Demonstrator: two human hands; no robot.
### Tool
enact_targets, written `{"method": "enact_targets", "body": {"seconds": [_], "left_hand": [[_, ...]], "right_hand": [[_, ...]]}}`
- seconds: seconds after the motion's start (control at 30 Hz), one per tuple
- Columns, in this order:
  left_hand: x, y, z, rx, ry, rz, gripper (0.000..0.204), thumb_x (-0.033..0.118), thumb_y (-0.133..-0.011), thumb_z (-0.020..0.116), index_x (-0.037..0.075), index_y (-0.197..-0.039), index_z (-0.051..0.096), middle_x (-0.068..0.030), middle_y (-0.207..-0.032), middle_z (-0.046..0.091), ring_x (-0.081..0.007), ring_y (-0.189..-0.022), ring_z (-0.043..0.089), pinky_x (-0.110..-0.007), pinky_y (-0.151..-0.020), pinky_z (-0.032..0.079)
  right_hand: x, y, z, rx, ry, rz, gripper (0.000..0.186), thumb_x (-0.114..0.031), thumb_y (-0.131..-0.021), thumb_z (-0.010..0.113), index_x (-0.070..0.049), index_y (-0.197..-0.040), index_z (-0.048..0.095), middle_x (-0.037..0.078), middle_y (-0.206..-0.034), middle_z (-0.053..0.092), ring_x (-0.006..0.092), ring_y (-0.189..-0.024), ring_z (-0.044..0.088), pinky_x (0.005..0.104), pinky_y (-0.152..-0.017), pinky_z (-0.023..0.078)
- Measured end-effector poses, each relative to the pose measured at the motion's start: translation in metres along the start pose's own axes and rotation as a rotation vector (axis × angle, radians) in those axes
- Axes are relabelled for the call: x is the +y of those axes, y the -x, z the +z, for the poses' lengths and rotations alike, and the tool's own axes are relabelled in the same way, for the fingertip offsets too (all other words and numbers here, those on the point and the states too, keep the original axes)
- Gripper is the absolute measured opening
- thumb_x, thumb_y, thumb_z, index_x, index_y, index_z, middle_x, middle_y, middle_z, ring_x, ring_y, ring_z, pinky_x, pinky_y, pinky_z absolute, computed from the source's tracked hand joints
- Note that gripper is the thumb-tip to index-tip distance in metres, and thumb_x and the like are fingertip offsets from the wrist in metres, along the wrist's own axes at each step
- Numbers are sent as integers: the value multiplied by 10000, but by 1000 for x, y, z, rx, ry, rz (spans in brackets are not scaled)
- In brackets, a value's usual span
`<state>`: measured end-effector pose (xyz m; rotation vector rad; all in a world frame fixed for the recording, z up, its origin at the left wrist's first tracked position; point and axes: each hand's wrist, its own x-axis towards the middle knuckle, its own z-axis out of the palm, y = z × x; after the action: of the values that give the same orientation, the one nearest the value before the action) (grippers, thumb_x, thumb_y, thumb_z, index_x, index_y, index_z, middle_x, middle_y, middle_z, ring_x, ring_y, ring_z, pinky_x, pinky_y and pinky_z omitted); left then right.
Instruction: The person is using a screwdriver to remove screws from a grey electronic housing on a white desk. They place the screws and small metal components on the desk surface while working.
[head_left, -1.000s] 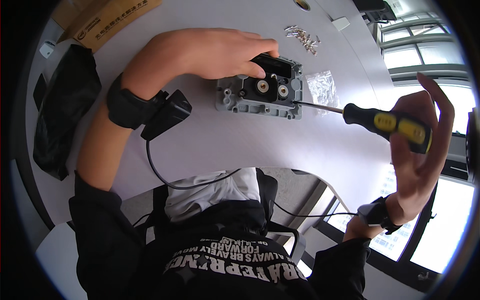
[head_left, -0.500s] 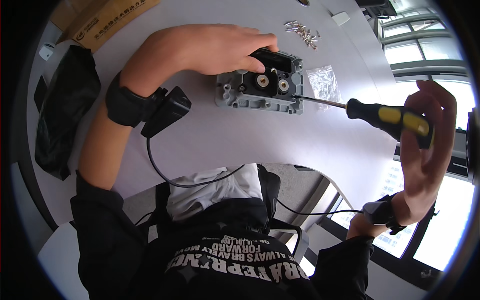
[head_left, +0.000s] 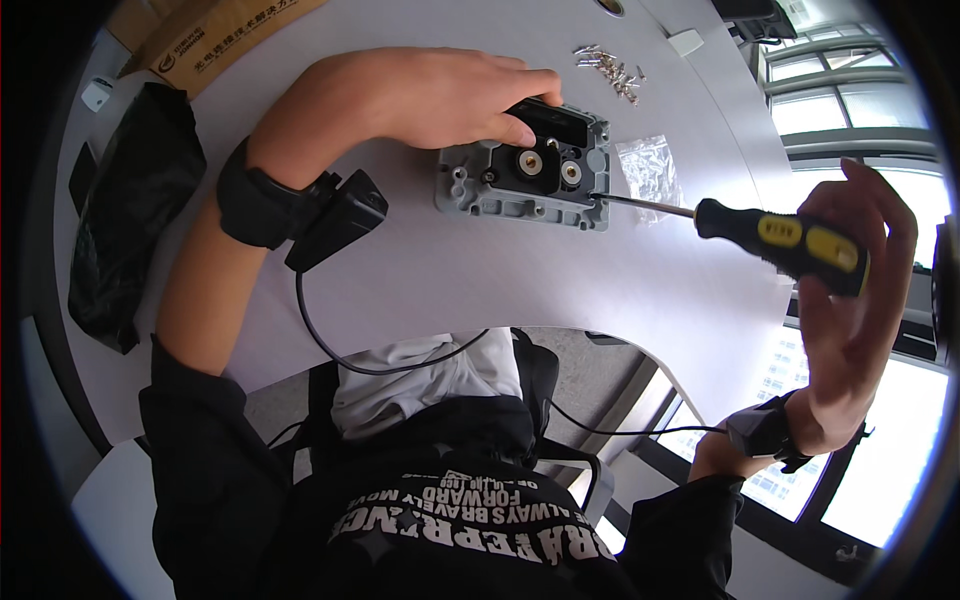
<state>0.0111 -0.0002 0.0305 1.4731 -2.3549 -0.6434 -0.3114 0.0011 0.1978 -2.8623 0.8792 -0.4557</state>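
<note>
A grey metal housing (head_left: 480, 208) with a black insert (head_left: 510, 176) lies on the table; two round brass-centred terminals show in the insert. My left hand (head_left: 440, 98) grips the far left side of the housing, thumb on the black insert and fingers over the far edge. In my right hand (head_left: 860, 230) is a screwdriver (head_left: 780, 236) with a black and yellow handle, held at the handle's end. Its shaft points left, and the tip meets the insert's right corner. Whether a screw sits under the tip is too small to tell.
Several small screws (head_left: 612, 74) lie loose beyond the housing, with a clear plastic bag (head_left: 650, 172) to its right. A cardboard box (head_left: 215, 45) stands at the far left, near a black pouch (head_left: 140, 210). Cables run from both wrist devices (head_left: 335, 220). The table's curved edge (head_left: 560, 330) is close to me.
The screwdriver handle has turned a little in my right hand, and its fingers have shifted around it. My left hand stays on the housing.
</note>
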Motion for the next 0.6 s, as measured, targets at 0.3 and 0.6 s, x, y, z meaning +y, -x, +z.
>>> {"method": "enact_targets", "body": {"seconds": [0.3,0.6], "left_hand": [[4,5,-4,-26,-4,-22,409,332,-1033,594,144,-1384,504,-82,-1385,626,-323,-1252,610,-446,-1032,492],[7,3,-4,-40,0,-40,415,328,-1040,582,123,-1393,502,-83,-1407,611,-327,-1267,599,-451,-1036,490]], "right_hand": [[-29,-5,8,0,164,282,559,-391,-913,633,-61,-1361,580,130,-977,624,228,-901,647,353,-800,527],[-18,-2,11,-37,-49,71,512,-169,-839,608,-23,-1326,545,165,-1179,586,271,-1102,621,402,-927,532]]}}
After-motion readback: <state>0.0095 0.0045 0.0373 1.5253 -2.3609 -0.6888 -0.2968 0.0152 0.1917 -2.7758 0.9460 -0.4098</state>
